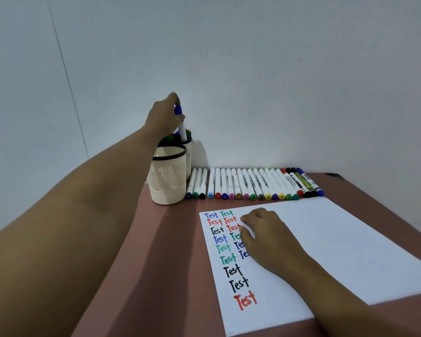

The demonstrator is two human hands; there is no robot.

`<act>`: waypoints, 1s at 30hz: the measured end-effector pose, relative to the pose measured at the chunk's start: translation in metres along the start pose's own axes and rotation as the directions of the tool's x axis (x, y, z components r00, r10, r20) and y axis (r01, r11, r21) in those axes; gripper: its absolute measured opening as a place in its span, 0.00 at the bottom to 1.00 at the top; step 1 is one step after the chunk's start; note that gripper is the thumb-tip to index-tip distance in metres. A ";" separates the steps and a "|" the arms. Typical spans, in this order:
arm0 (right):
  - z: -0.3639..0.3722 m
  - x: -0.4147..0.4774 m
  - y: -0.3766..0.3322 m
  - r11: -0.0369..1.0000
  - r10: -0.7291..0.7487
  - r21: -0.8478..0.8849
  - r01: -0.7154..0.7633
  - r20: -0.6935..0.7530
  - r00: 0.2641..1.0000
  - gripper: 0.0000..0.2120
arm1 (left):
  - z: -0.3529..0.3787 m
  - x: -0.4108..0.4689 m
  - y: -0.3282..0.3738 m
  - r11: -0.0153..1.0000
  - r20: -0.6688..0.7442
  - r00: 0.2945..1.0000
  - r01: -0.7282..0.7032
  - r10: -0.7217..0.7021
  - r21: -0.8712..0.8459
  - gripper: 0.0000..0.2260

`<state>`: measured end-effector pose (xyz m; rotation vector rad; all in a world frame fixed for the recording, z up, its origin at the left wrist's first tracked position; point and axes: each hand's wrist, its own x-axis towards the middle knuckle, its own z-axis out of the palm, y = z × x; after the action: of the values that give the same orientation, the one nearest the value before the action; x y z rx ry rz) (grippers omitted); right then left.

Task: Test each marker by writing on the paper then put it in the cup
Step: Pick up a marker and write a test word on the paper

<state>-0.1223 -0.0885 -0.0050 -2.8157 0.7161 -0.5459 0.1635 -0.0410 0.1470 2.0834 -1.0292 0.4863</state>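
Note:
My left hand (164,115) reaches far forward and pinches a white marker with a blue cap (181,126) upright, cap end up. The marker's lower end dips into the rear cup (189,152), which holds several other markers. A second cream cup (167,176) with a black rim stands in front of it and hides most of it. My right hand (265,237) rests on the white paper (326,244) with fingers curled, holding nothing. It covers part of the second column of coloured "Test" words written down the paper's left side.
A long row of capped markers (253,184) lies side by side between the cups and the paper, caps toward me. The brown table (156,239) ends at the wall behind the cups and at a corner on the far right.

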 end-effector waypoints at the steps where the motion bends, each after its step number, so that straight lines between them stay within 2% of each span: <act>1: 0.000 0.000 0.000 1.000 0.000 0.001 0.000 -0.001 1.000 0.20 | 0.001 0.000 -0.001 1.000 0.012 1.000 -0.016 0.016 0.017 0.13; 13: 0.000 0.000 0.000 1.000 0.008 0.001 -0.008 -0.003 1.000 0.20 | -0.005 0.000 -0.005 0.989 0.082 0.995 -0.075 0.065 0.127 0.09; 20: 0.001 -0.001 -0.001 1.000 0.011 -0.006 -0.011 -0.003 1.000 0.21 | 0.001 -0.004 -0.007 0.983 0.143 0.986 -0.104 0.083 0.149 0.11; 30: 0.000 0.000 -0.001 1.000 0.010 -0.017 -0.010 0.003 1.000 0.21 | -0.001 0.001 -0.007 0.983 0.127 0.990 -0.084 0.063 0.166 0.12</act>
<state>-0.1217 -0.0877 -0.0052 -2.8267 0.7378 -0.5367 0.1697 -0.0385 0.1451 2.2560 -1.1746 0.5057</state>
